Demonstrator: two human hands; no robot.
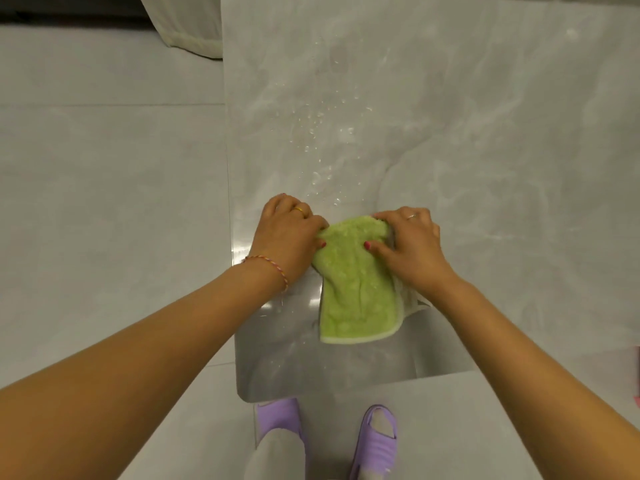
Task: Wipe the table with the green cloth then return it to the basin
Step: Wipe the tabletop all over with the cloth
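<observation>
Pale grey floor tiles (pixel 104 150) fill the left of the view, with a grout line running across them. Beside them stands the table (pixel 450 116), its top a glossy grey marble pattern with white veining; the left edge runs straight down the view and the near corner is rounded. Water droplets (pixel 322 116) are scattered over the middle of the top, trailing towards the near end, and a wet sheen reflects light on the near part of the surface. No container can be made out in this view, so its contents cannot be reported.

On the near end of the table lies the green cloth (pixel 356 285), fluffy, with a pale trimmed hem, spread flat with its far end bunched. The left hand (pixel 287 233) pinches the far left corner of the cloth, thumb against the fabric, fingers curled. The right hand (pixel 408 240) grips the far right corner, fingers bent over the bunched edge and thumb pressed onto the cloth face. Both hands rest against the table top.

A gold ring (pixel 299 210) sits on a left finger, a braided bracelet (pixel 273 268) on the left wrist. Below the table edge, purple slippers (pixel 377 441) stand on the floor. A pale fabric hem (pixel 187 39) hangs at the upper left.
</observation>
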